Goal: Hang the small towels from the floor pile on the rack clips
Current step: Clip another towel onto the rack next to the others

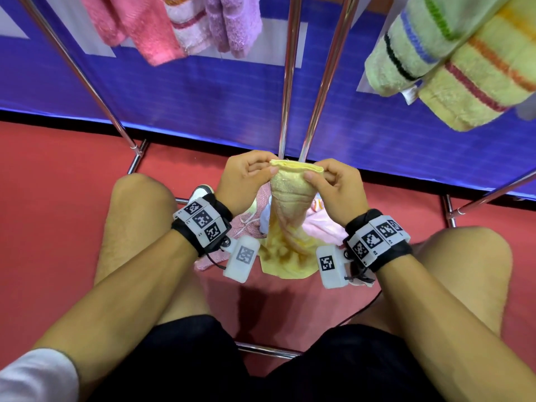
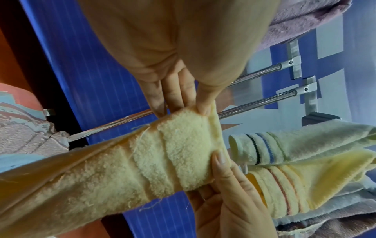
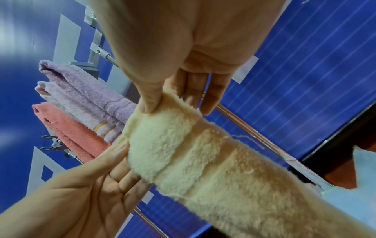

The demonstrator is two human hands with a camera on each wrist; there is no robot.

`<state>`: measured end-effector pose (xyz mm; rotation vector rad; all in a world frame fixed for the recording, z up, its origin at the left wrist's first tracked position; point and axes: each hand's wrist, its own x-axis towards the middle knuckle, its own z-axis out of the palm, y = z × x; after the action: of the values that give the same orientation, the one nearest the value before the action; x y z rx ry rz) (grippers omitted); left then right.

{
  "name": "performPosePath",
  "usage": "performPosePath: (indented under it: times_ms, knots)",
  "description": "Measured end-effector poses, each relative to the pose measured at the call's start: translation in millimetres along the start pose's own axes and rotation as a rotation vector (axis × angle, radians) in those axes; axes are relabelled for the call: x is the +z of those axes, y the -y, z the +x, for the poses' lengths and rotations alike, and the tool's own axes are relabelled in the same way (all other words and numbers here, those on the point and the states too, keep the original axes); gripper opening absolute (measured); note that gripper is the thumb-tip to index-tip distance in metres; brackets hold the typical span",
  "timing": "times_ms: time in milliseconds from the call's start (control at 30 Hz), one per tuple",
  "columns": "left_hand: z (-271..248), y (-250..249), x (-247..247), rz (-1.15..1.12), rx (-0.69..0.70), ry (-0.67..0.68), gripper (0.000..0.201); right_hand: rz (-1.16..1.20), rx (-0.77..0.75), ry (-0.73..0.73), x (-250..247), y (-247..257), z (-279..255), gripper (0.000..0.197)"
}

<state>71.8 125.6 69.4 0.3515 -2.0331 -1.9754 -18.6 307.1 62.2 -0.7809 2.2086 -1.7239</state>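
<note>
I hold a pale yellow towel (image 1: pixel 290 198) by its top hem, low in front of me between my knees. My left hand (image 1: pixel 268 167) pinches the hem's left corner and my right hand (image 1: pixel 313 173) pinches the right corner. The towel's lower end drapes onto the floor pile (image 1: pixel 249 226) of pink and light towels. The left wrist view shows the left hand (image 2: pixel 203 109) gripping the folded yellow towel (image 2: pixel 142 161), with the right hand (image 2: pixel 221 161) opposite. In the right wrist view the right hand (image 3: pixel 150 104) pinches the yellow towel (image 3: pixel 183 145).
Chrome rack poles (image 1: pixel 287 82) rise just behind my hands, before a blue panel. Pink (image 1: pixel 139 27) and purple (image 1: pixel 232 21) towels hang upper left; green (image 1: pixel 429 39) and yellow striped (image 1: pixel 478 82) towels hang upper right. Metal clips (image 3: pixel 55 143) sit on the rail. Rack base bars cross the red floor.
</note>
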Motion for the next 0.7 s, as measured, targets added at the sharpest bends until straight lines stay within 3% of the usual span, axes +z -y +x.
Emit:
performPosePath:
  times_ms: [267,533,700]
  knots:
    - [9,-86,-9,0.014,0.075,-0.026,0.012,0.001,-0.119,-0.057,-22,84,27,0.014]
    - [35,-224,-14,0.001,0.309,-0.054,0.022,-0.069,-0.364,-0.133,-55,223,65,0.012]
    - [36,-317,-19,-0.017,0.43,-0.051,0.015,-0.09,-0.495,-0.163,-75,309,79,0.01]
